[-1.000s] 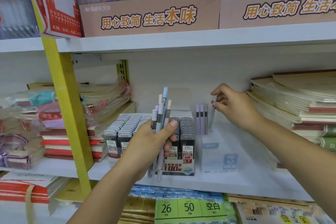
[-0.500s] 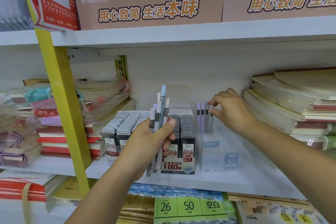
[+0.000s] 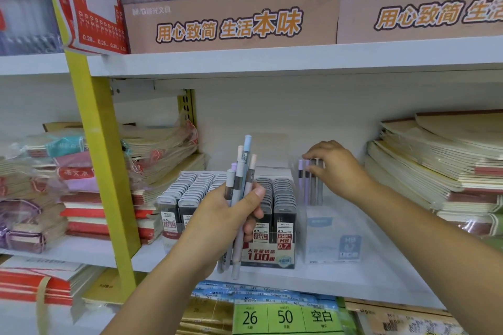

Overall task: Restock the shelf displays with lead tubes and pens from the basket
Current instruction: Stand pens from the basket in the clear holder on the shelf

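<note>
Pens (image 3: 239, 185), a bundle of pastel ones held nearly upright, sit in the left grip (image 3: 226, 223), whose fingers and thumb wrap round their barrels in front of the lead tube display (image 3: 275, 198) on the white shelf (image 3: 381, 277). At 2 o'clock from that bundle the right grip (image 3: 337, 171) is on four standing pens (image 3: 310, 185) at the back of a clear display box (image 3: 334, 245), fingertips curled over their tops and thumb against their sides, pinching them. The clear display box stands just at 3 o'clock of the lead tube display, with stacked notebooks (image 3: 435, 166) further out at 3 o'clock
</note>
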`<state>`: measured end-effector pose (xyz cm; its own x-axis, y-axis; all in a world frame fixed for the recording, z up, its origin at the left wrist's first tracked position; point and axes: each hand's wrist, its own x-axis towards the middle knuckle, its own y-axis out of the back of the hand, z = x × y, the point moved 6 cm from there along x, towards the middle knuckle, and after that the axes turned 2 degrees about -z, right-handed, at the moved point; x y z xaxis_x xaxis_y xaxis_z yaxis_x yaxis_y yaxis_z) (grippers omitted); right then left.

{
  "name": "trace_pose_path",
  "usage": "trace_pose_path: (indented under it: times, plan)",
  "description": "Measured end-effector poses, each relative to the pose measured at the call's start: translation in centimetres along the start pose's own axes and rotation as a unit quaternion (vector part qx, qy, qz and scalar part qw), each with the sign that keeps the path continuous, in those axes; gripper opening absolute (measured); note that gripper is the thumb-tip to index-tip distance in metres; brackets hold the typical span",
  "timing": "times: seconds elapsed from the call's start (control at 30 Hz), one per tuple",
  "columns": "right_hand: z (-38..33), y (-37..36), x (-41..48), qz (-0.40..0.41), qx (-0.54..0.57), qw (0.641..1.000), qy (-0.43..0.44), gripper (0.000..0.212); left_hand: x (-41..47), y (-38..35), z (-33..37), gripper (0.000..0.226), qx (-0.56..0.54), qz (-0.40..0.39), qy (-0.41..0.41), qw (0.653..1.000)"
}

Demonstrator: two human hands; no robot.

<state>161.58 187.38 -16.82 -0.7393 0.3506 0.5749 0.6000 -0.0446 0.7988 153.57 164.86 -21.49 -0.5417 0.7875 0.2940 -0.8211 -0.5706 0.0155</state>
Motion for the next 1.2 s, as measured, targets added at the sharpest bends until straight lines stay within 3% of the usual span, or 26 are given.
trace_pose_path:
  times: [0.23,0.4,0.57,0.87,1.2]
  plan:
    - [0.9,0.5,0.3,0.05,0.111,0.991,-0.048,0.002,0.1,0.2,-0.4,0.018,0.008,-0.004,0.002,1.0]
    - [1.2,1.4,0.1,0.097,0.173,0.977,-0.073,0.01,0.1,0.1,-0.4,0.021,0.012,-0.007,-0.001,1.0]
    - [-0.3,3.5,-1.6,0.176,0.213,0.961,-0.006,0.014,0.0,0.1,-0.4,0.015,0.001,-0.008,-0.003,1.0]
    - [-1.5,1.7,-2.2,0.055,0.206,0.977,-0.001,0.023,-0.1,-0.1,-0.6,0.012,-0.005,-0.002,0.006,1.0]
    - [-2.1,0.9,-1.6,0.033,0.149,0.988,-0.014,0.027,-0.3,0.0,-0.6,0.011,-0.005,-0.004,0.014,1.0]
